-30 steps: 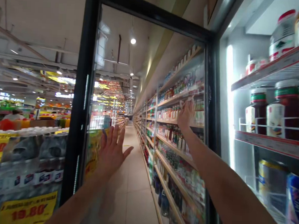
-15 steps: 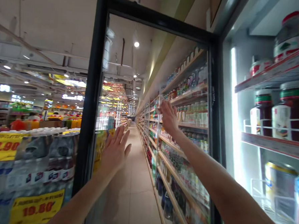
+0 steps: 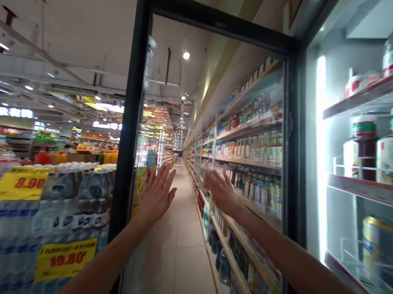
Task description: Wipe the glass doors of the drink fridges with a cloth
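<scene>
Nearest the camera, two bare forearms reach forward from the lower edge. On the right stands the lit cooler, its wire shelves carrying dark jars [image 3: 361, 147] with green lids and, one shelf lower, a large can [image 3: 376, 244].

The left hand [image 3: 157, 193] lies flat against the glass door [image 3: 129, 130], its grip apart, fingers straight and pointing up, holding nothing. The right hand [image 3: 220, 190] is just beside it, a little to the right and at about the same height. Its grip is also apart, fingers spread and empty, but it is blurred, so whether it touches the pane cannot be told. The door stands swung out from the cooler, black-framed, hinged at the right.

Left of the frame is a stack of bottled water [image 3: 64, 210] with two yellow price tags [image 3: 65, 258].

Through the glass, a tiled aisle floor [image 3: 182, 234] runs away, with long shelves of bottles [image 3: 248, 158] along its right side. Far overhead, a round ceiling lamp [image 3: 186, 55] shines.
</scene>
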A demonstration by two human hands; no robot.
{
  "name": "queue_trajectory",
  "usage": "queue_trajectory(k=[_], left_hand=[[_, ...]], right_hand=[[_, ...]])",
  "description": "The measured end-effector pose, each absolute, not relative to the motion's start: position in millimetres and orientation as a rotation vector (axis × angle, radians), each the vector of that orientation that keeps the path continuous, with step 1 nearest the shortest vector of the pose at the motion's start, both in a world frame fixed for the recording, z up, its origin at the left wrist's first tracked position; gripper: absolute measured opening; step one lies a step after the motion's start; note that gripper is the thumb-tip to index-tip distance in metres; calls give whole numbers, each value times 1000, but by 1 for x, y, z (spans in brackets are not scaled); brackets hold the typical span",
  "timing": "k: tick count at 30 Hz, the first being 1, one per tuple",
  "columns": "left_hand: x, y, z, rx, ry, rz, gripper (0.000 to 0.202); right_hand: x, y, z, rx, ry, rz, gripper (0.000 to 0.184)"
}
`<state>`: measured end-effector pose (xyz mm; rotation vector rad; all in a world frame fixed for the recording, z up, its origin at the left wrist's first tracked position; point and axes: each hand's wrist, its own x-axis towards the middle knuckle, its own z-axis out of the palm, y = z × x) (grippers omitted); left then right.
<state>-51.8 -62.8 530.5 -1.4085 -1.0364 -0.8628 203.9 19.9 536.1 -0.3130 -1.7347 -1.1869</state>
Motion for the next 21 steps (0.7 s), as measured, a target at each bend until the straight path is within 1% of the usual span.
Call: queue_trajectory(k=[2,3,5,7,9,15,17,21], left_hand=[[-53,-63,530,-1417,-1030,-843,53],[-53,-63,529,-1416,-1030,-840,54],[-53,-62,528,-1405,-1033,-841,55],[-53,-61,526,-1392,-1043,-849,57],[-52,-61,525,-1388,-1054,-855,58],[-51,-63,525,-1385,-1026,-849,59],[-52,-62,525,-1371,-1016,-854,59],[-51,-61,524,-1357,-1002,-870,59]], right_hand=[[201,17,509,-119,-1901,-1288,39],[202,18,502,-99,-1929,-1303,39],[206,21,508,-247,-1853,-1239,42],[208,26,523,-495,-1655,-1087,45],[205,26,528,-587,-1567,-1004,46],[182,13,478,-219,-1826,-1181,45],[193,17,482,-323,-1742,-1124,47],[228,32,515,-765,-1290,-813,53]])
